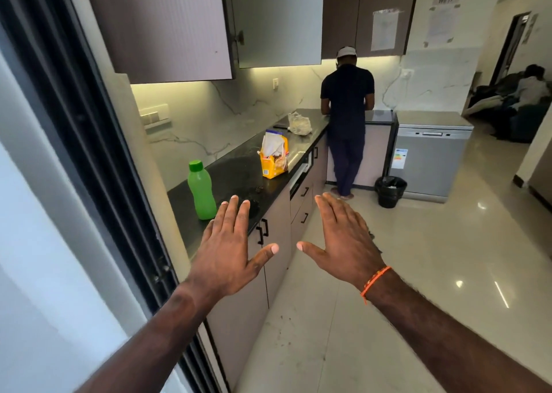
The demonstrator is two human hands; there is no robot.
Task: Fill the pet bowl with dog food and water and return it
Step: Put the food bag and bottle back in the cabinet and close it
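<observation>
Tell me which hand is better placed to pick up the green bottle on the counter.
The left, probably. The left hand is open with its fingertips just beside the green bottle over the black counter. The right hand, also open, is out over the floor, farther from the counter.

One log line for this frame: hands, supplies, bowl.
hands: left and right open, empty | green bottle and open dog food bag upright on counter | pet bowl: not in view
</observation>
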